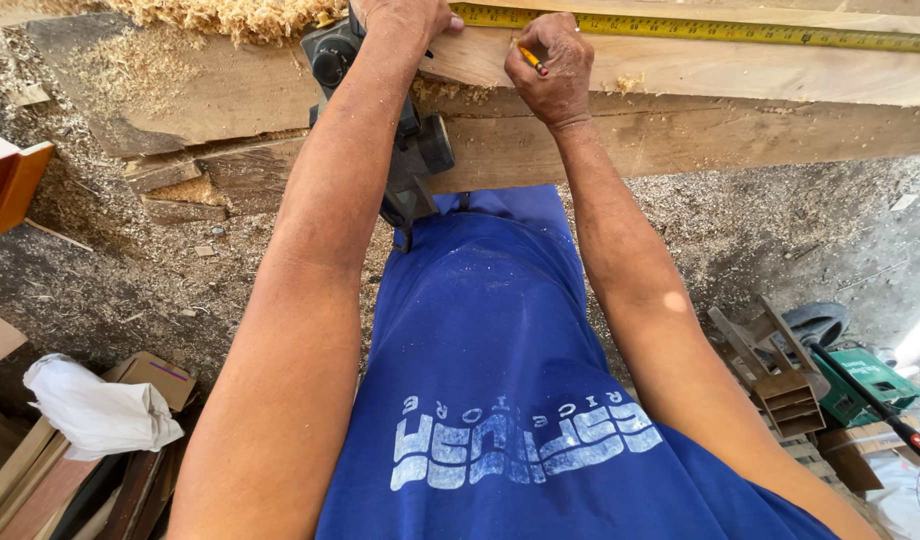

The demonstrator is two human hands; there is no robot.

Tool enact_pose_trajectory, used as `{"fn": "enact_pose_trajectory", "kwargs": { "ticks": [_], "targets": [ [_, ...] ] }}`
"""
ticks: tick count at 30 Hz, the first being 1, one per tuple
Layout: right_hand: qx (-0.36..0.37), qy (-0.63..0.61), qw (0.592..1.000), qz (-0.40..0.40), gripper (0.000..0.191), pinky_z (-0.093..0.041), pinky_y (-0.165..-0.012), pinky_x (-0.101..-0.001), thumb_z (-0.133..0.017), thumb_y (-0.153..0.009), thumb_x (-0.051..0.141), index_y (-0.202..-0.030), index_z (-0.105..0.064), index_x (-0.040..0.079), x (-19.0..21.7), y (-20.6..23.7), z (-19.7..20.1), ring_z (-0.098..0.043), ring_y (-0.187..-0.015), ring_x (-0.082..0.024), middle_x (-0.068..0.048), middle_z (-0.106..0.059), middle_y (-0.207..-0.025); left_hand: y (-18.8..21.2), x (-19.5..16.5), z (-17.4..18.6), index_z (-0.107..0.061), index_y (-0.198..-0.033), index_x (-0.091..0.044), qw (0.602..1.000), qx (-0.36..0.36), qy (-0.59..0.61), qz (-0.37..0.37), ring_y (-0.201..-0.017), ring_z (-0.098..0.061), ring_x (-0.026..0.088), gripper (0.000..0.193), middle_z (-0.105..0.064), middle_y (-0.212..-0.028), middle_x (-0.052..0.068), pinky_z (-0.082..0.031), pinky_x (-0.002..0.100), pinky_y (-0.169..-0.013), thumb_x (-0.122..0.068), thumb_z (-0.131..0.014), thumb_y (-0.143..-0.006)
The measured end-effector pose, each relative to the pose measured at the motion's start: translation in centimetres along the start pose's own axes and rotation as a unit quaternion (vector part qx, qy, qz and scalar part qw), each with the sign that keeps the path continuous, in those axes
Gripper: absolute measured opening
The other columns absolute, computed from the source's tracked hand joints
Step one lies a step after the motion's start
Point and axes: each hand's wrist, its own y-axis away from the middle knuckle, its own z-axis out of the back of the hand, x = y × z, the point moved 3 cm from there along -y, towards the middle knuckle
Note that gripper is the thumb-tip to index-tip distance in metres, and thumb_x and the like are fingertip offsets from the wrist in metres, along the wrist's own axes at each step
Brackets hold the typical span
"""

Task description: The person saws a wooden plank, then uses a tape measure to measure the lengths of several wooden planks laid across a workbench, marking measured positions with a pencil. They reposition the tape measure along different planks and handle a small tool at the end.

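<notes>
My left hand [405, 14] presses down at the near edge of a thick wooden plank [740, 70], right at the end of a yellow tape measure [700, 28] that runs along the plank to the right. My right hand [550, 65] is closed around a short orange pencil [531, 58], its tip against the plank's top face just below the tape. A black power tool [420, 150] hangs against the plank's front side under my left forearm.
Wood shavings [230, 15] pile on the plank at the top left, and sawdust covers the ground. Wood offcuts and a white bag [95, 405] lie at the lower left. A small wooden crate [790, 395] and a green box [865, 380] sit at the lower right.
</notes>
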Motion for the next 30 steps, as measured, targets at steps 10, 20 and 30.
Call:
{"fn": "enact_pose_trajectory", "kwargs": {
  "ticks": [10, 20, 30],
  "targets": [
    [-0.038, -0.026, 0.999, -0.018, 0.016, -0.058, -0.073, -0.0324, -0.077, -0.088, 0.000, -0.088, -0.062, 0.006, -0.3, 0.0, 0.9, -0.067, -0.079, -0.017, -0.006, -0.065, -0.088, -0.3, -0.2, -0.2, -0.079, -0.097, -0.017, 1.000, 0.005, -0.015, 0.003, -0.068, -0.072, 0.025, 0.058, -0.074, -0.075, 0.007, -0.057, 0.045, -0.062, -0.072, -0.073, -0.078],
    [-0.050, -0.053, 0.996, -0.048, 0.018, -0.056, -0.073, -0.0299, -0.077, -0.091, 0.000, -0.089, -0.060, 0.004, -1.3, 0.0, 2.8, -0.065, -0.078, -0.013, -0.005, -0.063, -0.089, 0.3, -0.2, 0.2, -0.079, -0.097, -0.017, 1.000, 0.003, -0.022, 0.005, -0.069, -0.072, 0.026, 0.060, -0.073, -0.076, 0.008, -0.056, 0.046, -0.062, -0.073, -0.073, -0.077],
    [-0.022, -0.122, 0.984, -0.125, 0.016, -0.057, -0.074, -0.0259, -0.079, -0.094, 0.004, -0.093, -0.063, 0.004, -3.0, 0.0, 2.4, -0.066, -0.079, -0.009, -0.001, -0.068, -0.086, 0.3, -0.2, 0.7, -0.078, -0.098, -0.017, 0.999, 0.004, -0.033, 0.002, -0.070, -0.072, 0.027, 0.062, -0.073, -0.077, 0.008, -0.056, 0.047, -0.062, -0.074, -0.072, -0.076]
  ]
}}
